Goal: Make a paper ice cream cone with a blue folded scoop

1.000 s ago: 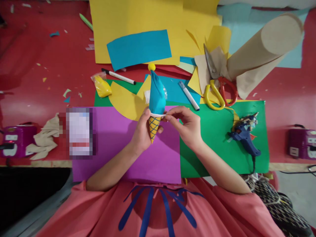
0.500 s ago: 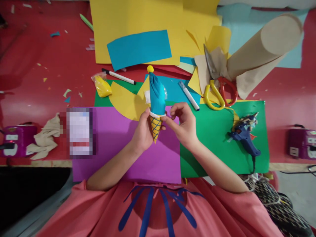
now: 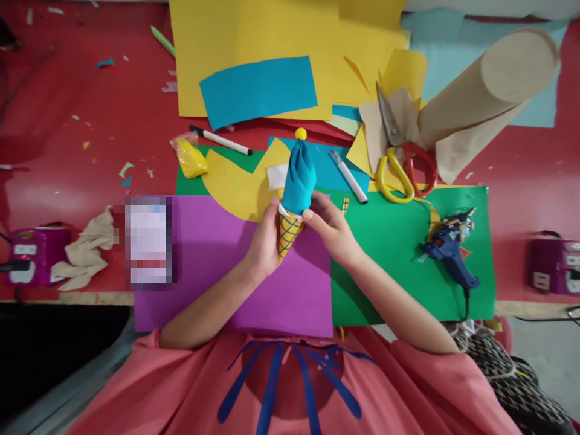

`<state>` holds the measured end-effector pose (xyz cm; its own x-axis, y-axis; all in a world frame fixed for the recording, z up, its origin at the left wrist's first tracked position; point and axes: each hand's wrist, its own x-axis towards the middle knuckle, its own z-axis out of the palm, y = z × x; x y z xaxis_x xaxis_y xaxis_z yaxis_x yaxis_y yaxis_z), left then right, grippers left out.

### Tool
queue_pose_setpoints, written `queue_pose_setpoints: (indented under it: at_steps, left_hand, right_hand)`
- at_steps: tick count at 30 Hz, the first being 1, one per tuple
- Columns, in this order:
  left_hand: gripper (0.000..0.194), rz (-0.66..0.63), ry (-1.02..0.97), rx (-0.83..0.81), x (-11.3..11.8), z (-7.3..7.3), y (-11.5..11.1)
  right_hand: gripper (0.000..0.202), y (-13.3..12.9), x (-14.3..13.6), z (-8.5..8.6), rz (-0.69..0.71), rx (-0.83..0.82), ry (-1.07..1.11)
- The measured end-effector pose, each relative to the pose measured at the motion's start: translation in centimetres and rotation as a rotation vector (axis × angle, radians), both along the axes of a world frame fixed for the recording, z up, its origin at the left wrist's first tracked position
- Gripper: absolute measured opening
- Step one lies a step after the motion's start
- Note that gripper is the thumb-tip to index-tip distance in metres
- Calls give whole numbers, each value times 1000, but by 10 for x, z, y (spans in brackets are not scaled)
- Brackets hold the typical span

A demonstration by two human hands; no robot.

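Observation:
A craft ice cream cone [image 3: 299, 181] is held up over the purple sheet, tilted with its top to the right. It has a twisted blue top, a yellow ball at the tip, a white rim and a yellow cone with dark crossed lines. My left hand [image 3: 263, 244] is wrapped round the cone part from the left. From the right, my right hand [image 3: 338, 232] grips it at the white rim, thumb in front and fingers behind the blue part.
Scissors [image 3: 396, 151] and a beige roll [image 3: 489, 84] lie at the back right. A blue glue gun [image 3: 453, 251] rests on the green sheet [image 3: 385, 284]. Two markers, a yellow bag [image 3: 190, 158] and a phone-like object [image 3: 148, 241] lie around the purple sheet [image 3: 203, 290].
The cone has tipped to the right and turned. My right hand's fingers have moved from beside it to behind the blue part. A small patterned yellow strip now shows on the green sheet.

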<state>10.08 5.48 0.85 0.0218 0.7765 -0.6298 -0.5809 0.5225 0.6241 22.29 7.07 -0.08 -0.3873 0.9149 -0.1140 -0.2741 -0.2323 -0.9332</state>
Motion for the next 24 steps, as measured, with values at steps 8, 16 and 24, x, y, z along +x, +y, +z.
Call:
queue_pose_setpoints:
  at_steps: [8,16,24]
  left_hand:
    - [45,68,268,437,3,-7,-10]
    - [71,-167,544,593,-3,2,-9]
    - [67,-315,934,887,-12,-28,-6]
  right_hand:
    - [45,-8,-5,-5,-59,-105,69]
    - [28,-7,-4,-11,-49,-170,122]
    - [27,-12,-9,-7,-28,-327,279]
